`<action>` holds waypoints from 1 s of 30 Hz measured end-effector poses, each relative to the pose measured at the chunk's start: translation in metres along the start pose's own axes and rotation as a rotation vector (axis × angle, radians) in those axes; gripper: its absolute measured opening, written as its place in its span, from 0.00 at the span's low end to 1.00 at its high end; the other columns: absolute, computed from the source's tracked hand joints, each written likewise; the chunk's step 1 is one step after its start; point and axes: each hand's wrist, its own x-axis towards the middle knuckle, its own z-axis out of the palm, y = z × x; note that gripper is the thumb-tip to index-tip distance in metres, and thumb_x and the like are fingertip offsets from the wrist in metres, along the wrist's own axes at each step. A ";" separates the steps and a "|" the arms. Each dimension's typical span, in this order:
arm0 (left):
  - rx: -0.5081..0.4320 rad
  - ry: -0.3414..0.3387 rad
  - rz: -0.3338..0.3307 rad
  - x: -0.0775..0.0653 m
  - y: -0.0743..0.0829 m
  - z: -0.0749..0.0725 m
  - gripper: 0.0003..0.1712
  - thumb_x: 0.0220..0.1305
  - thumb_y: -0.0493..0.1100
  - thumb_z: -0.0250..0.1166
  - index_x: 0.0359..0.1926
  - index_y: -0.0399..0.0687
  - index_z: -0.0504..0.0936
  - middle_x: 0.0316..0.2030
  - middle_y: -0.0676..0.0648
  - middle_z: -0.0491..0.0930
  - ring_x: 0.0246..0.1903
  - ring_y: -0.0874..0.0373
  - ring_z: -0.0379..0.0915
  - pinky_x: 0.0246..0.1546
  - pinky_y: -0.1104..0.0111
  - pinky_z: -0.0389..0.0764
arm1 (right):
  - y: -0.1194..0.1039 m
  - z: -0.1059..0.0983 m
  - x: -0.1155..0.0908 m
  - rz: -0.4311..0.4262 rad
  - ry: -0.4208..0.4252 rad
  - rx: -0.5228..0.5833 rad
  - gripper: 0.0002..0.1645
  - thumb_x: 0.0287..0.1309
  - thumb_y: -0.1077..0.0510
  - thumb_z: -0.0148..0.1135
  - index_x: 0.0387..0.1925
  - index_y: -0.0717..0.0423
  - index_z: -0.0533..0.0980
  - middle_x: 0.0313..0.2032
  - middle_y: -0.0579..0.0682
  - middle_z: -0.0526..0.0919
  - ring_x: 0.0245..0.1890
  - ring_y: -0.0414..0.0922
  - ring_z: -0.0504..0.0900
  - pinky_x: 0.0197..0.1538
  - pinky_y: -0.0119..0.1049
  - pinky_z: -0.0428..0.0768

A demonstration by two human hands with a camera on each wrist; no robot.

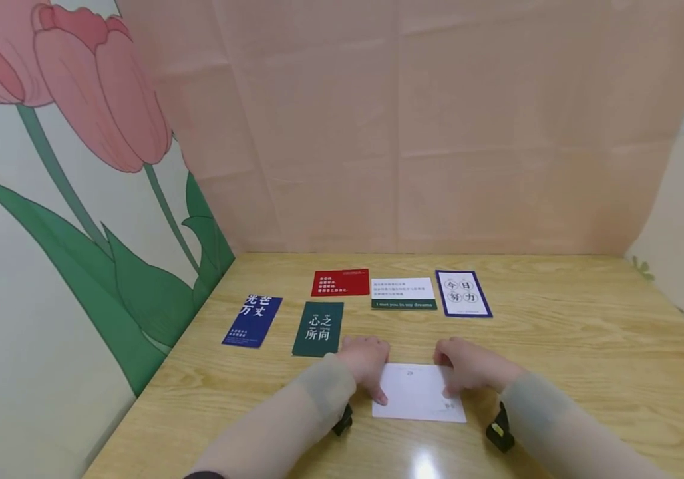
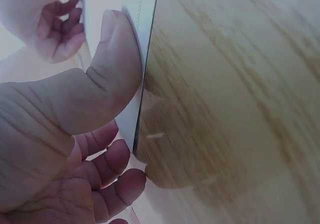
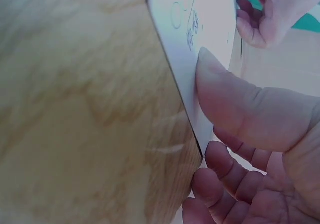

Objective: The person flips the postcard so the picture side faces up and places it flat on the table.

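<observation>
A white card lies near the front of the wooden table, between the two hands, with small print at its top and lower right corner. My left hand holds its left side; the thumb lies on the card's face and the fingertips are at its edge. On the opposite side, my right hand grips the card the same way, thumb on top and fingers curled at the edge. The wrist views show the card close to the wood; whether it is slightly raised is hard to tell.
Behind the hands lie a dark blue card, a green card, a red card, a white-and-green card and a blue-bordered card. A pink cloth hangs behind the table; a tulip-painted wall stands left.
</observation>
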 end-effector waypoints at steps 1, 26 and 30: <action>0.003 0.001 0.000 0.000 0.001 0.000 0.43 0.30 0.63 0.79 0.51 0.57 0.76 0.47 0.53 0.76 0.45 0.57 0.67 0.59 0.56 0.63 | 0.000 0.000 0.000 -0.003 0.003 -0.004 0.25 0.35 0.61 0.79 0.38 0.51 0.75 0.34 0.48 0.74 0.35 0.47 0.71 0.43 0.46 0.73; -0.065 0.033 0.026 -0.008 -0.001 -0.002 0.38 0.31 0.61 0.79 0.46 0.58 0.75 0.37 0.57 0.75 0.38 0.59 0.67 0.50 0.62 0.66 | -0.001 0.001 -0.002 0.024 0.021 -0.031 0.25 0.35 0.61 0.78 0.38 0.51 0.75 0.35 0.48 0.73 0.35 0.47 0.72 0.40 0.45 0.74; -0.128 0.032 0.020 -0.004 -0.006 0.001 0.32 0.35 0.60 0.79 0.42 0.59 0.76 0.34 0.58 0.75 0.37 0.60 0.68 0.47 0.62 0.67 | -0.001 0.001 -0.003 0.043 0.009 0.013 0.24 0.37 0.61 0.78 0.37 0.51 0.75 0.34 0.47 0.75 0.34 0.47 0.72 0.40 0.44 0.74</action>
